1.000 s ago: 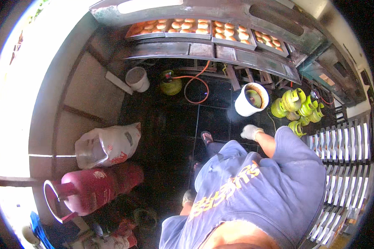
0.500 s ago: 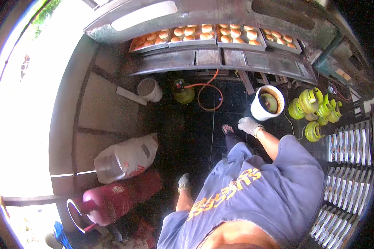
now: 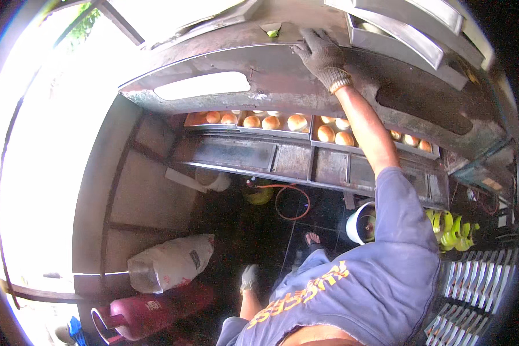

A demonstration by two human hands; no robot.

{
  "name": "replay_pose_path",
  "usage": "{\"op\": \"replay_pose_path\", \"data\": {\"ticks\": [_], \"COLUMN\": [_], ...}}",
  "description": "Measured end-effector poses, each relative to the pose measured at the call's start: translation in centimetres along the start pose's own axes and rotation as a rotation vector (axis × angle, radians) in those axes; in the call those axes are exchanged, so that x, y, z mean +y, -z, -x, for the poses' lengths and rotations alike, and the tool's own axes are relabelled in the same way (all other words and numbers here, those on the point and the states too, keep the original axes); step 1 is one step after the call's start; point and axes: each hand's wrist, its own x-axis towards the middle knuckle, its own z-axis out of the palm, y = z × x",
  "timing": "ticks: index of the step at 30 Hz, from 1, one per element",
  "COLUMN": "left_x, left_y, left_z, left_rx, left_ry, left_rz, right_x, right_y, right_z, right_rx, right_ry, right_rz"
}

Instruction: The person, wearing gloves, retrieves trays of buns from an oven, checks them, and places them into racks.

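Note:
My right hand [image 3: 322, 56], in a grey knit glove, reaches up with fingers stretched out over the top edge of the long metal oven [image 3: 294, 83]. It seems to rest flat on the metal, holding nothing. My left hand [image 3: 248, 278], gloved too, hangs low by my side with its fingers loosely extended and nothing in them. Inside the oven slot below my right hand, round browned buns [image 3: 271, 123] sit in metal trays [image 3: 334, 145]. A small green piece [image 3: 273, 33] lies on the oven top, left of that hand.
Metal pans [image 3: 398, 46] stand on the oven top at right. Below are a white bucket [image 3: 360, 225], green gas cylinders [image 3: 455, 230] and an orange hose [image 3: 294, 216]. A white sack [image 3: 176, 262] and red gas cylinder [image 3: 144, 317] lie left; stacked trays [image 3: 481, 277] stand right.
My right hand has risen from beside the white bucket to the top of the oven. The view has shifted up, showing more of the oven top. My left hand still hangs low.

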Motion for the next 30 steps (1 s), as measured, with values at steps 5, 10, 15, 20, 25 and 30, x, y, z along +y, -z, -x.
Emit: {"op": "replay_pose_path", "data": {"ticks": [5,10,15,20,25,30], "left_x": [4.1,-0.6,-4.8,-9.5,-14.7,-21.0], "left_y": [-0.4,0.8,-1.4,-4.6,-3.9,2.1], "left_z": [-5.3,-4.3,-0.4,1.4,-0.1,0.8], "left_rx": [-0.010,-0.095,-0.353,-0.462,-0.329,-0.176], "left_ry": [0.297,0.264,0.313,0.242,0.091,-0.057], "left_rz": [0.615,0.262,-0.127,-0.145,-0.005,-0.061], "right_x": [3.7,2.7,2.7,-0.8,-9.1,-11.7], "right_y": [-1.9,0.6,6.8,10.0,12.2,11.7], "right_z": [0.1,0.6,3.1,6.1,13.7,24.3], "right_rx": [-0.084,-0.053,-0.344,-0.676,-0.770,-0.903], "right_ry": [-0.003,0.065,0.069,-0.050,-0.059,-0.113], "right_rz": [0.033,-0.172,0.140,0.285,0.346,0.446]}}
